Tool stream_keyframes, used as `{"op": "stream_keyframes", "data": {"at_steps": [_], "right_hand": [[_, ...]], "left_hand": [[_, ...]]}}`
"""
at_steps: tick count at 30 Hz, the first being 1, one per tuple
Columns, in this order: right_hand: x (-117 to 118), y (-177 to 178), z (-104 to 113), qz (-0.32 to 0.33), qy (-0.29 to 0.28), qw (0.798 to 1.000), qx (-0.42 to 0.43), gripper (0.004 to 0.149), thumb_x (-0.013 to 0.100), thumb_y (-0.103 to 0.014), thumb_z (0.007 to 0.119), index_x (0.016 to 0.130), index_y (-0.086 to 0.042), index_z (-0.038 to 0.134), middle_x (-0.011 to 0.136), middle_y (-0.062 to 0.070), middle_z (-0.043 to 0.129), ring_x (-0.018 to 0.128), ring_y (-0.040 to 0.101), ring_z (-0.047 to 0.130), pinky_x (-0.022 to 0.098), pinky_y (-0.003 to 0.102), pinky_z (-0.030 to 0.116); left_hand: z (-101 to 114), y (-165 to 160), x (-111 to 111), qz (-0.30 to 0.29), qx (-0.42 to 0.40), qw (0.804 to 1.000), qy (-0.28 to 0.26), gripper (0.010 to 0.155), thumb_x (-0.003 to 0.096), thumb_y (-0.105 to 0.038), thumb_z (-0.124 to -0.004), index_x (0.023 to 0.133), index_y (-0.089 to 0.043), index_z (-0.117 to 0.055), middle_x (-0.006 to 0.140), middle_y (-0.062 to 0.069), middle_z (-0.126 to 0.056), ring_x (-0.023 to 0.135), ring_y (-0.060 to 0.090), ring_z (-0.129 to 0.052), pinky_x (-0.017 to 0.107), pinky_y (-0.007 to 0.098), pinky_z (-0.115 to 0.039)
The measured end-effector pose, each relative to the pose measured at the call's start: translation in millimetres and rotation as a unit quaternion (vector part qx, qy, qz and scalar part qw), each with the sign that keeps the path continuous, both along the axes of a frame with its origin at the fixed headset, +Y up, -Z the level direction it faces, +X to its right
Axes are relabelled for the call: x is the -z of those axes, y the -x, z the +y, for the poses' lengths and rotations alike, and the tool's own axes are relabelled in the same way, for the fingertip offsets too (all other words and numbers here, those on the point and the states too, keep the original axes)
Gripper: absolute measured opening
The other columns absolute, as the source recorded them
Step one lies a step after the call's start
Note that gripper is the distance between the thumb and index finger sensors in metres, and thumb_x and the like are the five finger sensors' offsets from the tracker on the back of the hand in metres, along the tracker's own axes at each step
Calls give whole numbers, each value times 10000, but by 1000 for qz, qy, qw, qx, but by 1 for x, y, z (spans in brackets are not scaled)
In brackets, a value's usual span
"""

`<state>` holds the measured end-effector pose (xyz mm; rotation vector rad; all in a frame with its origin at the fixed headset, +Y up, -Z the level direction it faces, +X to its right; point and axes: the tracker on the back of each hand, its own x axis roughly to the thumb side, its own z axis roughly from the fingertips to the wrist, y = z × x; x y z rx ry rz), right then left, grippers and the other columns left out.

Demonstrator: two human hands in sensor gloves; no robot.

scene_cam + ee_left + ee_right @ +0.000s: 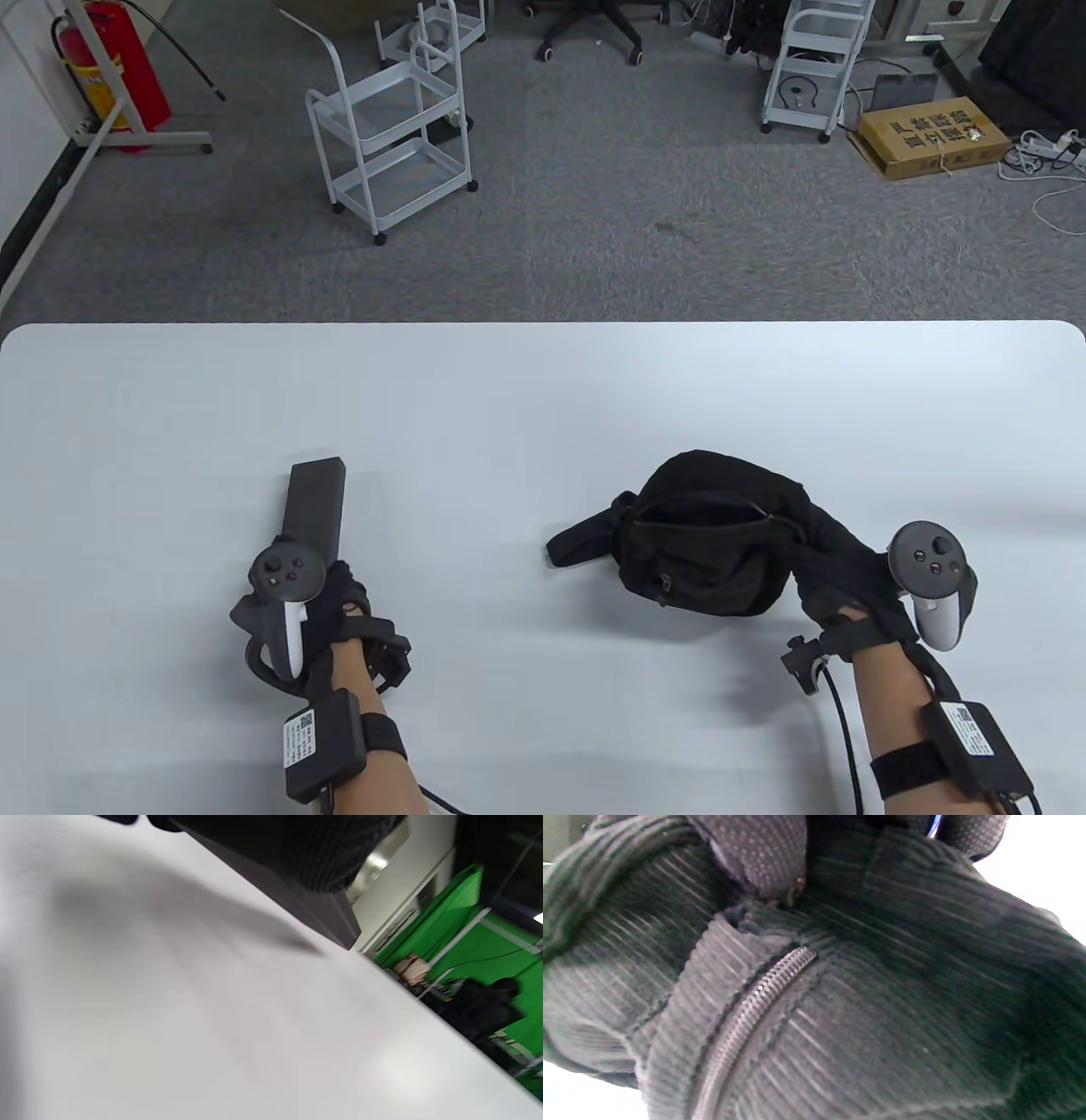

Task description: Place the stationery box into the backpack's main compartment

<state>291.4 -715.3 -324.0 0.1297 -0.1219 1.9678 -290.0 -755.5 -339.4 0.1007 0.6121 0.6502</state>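
A long dark grey stationery box [316, 501] lies on the white table [543, 399] at the left, pointing away from me. My left hand [327, 594] grips its near end. In the left wrist view the box [297, 899] hovers slightly above the table with its shadow below. A small black backpack [708, 539] lies at the centre right with its main compartment unzipped and gaping. My right hand [836, 564] grips the backpack's right side. In the right wrist view my fingers [763, 853] pinch the ribbed black fabric [882, 993] near the zipper [755, 1005].
The backpack's strap [581, 539] sticks out to its left, between bag and box. The table's far edge runs across the view; beyond it are grey carpet, white carts [394, 127] and a cardboard box [933, 136].
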Motion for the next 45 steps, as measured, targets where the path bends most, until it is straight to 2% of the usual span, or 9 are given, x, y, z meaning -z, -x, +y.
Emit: {"op": "stream_keyframes", "data": {"at_steps": [2, 5, 11, 16, 21, 25, 32, 45], "right_hand": [[0, -1, 0, -4, 0, 1000, 0, 505, 550, -276, 773, 1033, -185, 658, 1019, 90, 726, 989, 462, 707, 727, 701, 544], [-1, -2, 1, -10, 0, 1000, 1, 506, 551, -276, 772, 1036, -185, 655, 1019, 91, 723, 991, 462, 703, 729, 700, 541], [-1, -3, 2, -17, 4, 1000, 1, 505, 553, -278, 770, 1036, -186, 654, 1020, 91, 721, 993, 459, 702, 731, 699, 539], [-1, -5, 2, -24, 6, 1000, 1, 507, 553, -277, 770, 1038, -183, 651, 1019, 92, 721, 991, 460, 703, 730, 698, 541], [-1, -6, 2, -29, 8, 1000, -4, 506, 554, -277, 769, 1037, -183, 652, 1019, 93, 720, 990, 460, 704, 730, 698, 540], [-1, -6, 2, -31, 10, 999, -5, 506, 554, -278, 769, 1037, -183, 651, 1018, 94, 721, 988, 463, 704, 730, 697, 542], [-1, -6, 2, -33, 10, 999, -7, 507, 554, -279, 768, 1038, -182, 650, 1018, 94, 721, 989, 460, 704, 730, 696, 542], [0, -3, 2, -28, 9, 999, -11, 506, 556, -278, 768, 1038, -182, 650, 1018, 96, 719, 989, 462, 702, 730, 696, 541]], "left_hand": [[11, -8, 2, -24, -6, 999, -29, 720, 540, -291, -754, 1127, -41, -419, 1098, 390, -230, 924, 651, -371, 681, 755, -468], [32, -25, 4, -68, -22, 992, -103, 682, 543, -320, -750, 1109, -24, -510, 1092, 401, -290, 902, 656, -430, 661, 750, -513], [74, -64, 3, -162, -28, 966, -199, 607, 544, -353, -763, 1072, -75, -656, 1108, 357, -403, 857, 661, -515, 626, 732, -591], [113, -98, -6, -250, -36, 929, -270, 554, 550, -358, -751, 1036, -91, -731, 1112, 308, -488, 841, 669, -541, 605, 720, -626], [145, -125, -18, -328, -94, 879, -334, 556, 575, -410, -722, 1026, -88, -760, 1086, 297, -593, 801, 650, -626, 572, 701, -677], [159, -140, -27, -373, -152, 849, -342, 565, 593, -421, -691, 1034, -76, -755, 1078, 300, -614, 779, 654, -638, 553, 703, -677], [168, -149, -37, -397, -151, 838, -342, 563, 597, -432, -696, 1023, -72, -772, 1061, 288, -648, 767, 642, -651, 547, 699, -677], [171, -173, -39, -439, -122, 835, -308, 571, 599, -449, -698, 1017, -70, -786, 1047, 272, -682, 763, 631, -662, 545, 700, -675]]}}
